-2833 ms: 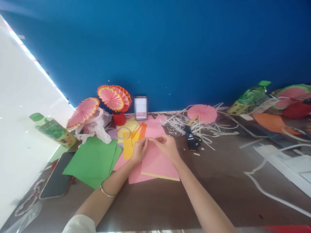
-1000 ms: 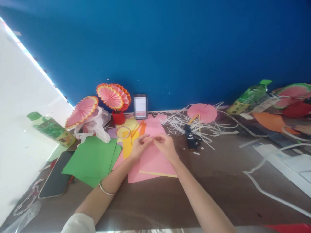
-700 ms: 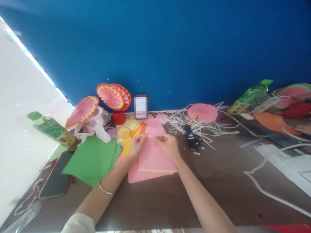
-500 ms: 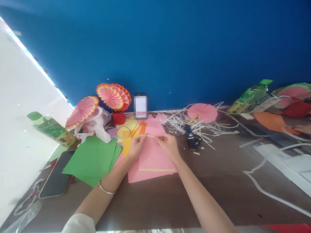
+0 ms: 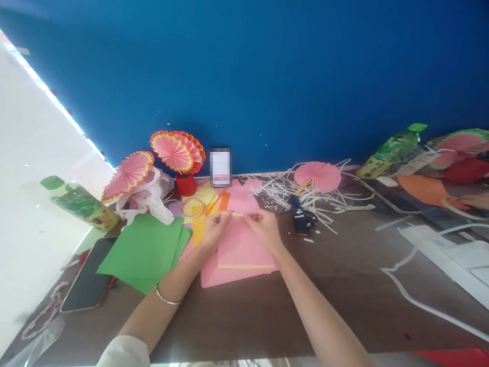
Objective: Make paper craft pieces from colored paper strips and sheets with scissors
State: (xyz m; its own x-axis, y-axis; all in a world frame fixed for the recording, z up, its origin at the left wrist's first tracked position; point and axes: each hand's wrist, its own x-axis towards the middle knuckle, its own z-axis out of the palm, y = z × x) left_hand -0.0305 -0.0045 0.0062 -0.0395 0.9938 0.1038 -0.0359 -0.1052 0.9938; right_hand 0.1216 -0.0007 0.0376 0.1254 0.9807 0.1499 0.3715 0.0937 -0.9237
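A pink paper sheet (image 5: 244, 244) with a yellow strip along its near edge lies on more pink paper. Another narrow yellow strip (image 5: 237, 214) shows at its far edge, between my fingertips. My left hand (image 5: 216, 227) is closed with thumb and fingers pinching the left part of that far edge. My right hand (image 5: 264, 227) pinches the same edge a little to the right. To the left of my left wrist are green paper sheets (image 5: 147, 250). Yellow and orange paper strips (image 5: 223, 201) and a roll of tape (image 5: 192, 207) sit just beyond my left hand.
Pleated paper flowers (image 5: 172, 151) stand at back left by a red pot (image 5: 186, 184). A propped phone (image 5: 220, 168) leans on the blue wall. White paper strips (image 5: 278, 191), a pink paper disc (image 5: 318, 177) and a dark cutter-like tool (image 5: 299, 215) lie right. Another person's hand (image 5: 477, 200) shows far right.
Both hands stay at the sheet's far edge with only tiny finger shifts. The whole view has moved very slightly; nothing has been taken up or let go.
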